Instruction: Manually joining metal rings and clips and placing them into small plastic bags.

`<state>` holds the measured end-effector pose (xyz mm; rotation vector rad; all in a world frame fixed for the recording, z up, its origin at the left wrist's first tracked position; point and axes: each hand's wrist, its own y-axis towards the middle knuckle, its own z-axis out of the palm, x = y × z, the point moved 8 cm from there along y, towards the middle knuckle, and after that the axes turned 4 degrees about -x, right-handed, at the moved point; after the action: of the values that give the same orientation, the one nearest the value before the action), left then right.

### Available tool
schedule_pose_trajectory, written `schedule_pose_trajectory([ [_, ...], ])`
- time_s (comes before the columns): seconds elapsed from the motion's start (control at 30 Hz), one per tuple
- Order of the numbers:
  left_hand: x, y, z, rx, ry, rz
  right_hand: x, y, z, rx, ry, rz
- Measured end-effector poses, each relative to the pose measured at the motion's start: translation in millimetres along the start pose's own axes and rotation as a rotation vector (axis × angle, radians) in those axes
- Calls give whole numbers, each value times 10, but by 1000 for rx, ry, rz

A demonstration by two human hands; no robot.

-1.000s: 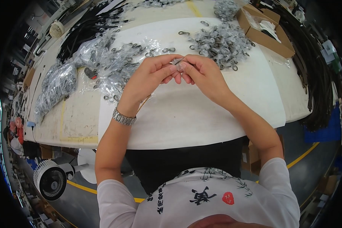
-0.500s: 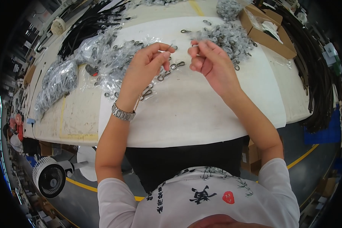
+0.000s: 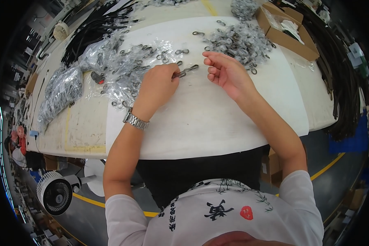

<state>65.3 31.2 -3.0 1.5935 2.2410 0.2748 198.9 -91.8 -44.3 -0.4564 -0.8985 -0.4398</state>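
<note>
Lowered to the table, left hand pinches metal clasp; right hand released beside it.

We see the left hand pinching a metal clasp on the white tabletop, the right hand half-curled and free just beside it, near a heap of clasps

Metal clasps on white sheet; clasp heap at 1 o'clock, cardboard box beyond; bagged clasps at 10 o'clock.
</note>
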Motion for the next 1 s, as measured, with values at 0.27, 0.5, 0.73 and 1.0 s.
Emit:
schedule_pose_trajectory([
  [0.27,-44,76,-193,88,-963,-157,107,-194,431,165,-876,-394],
  [0.5,126,32,-10,290,-1139,-369,13,-113,358,262,-643,-115],
  [0.73,17,64,-180,148,-924,-252,-81,-172,398,362,-538,111],
  [1.0,-142,79,-350,-172,-776,-48,-100,-155,357,377,-452,174],
])
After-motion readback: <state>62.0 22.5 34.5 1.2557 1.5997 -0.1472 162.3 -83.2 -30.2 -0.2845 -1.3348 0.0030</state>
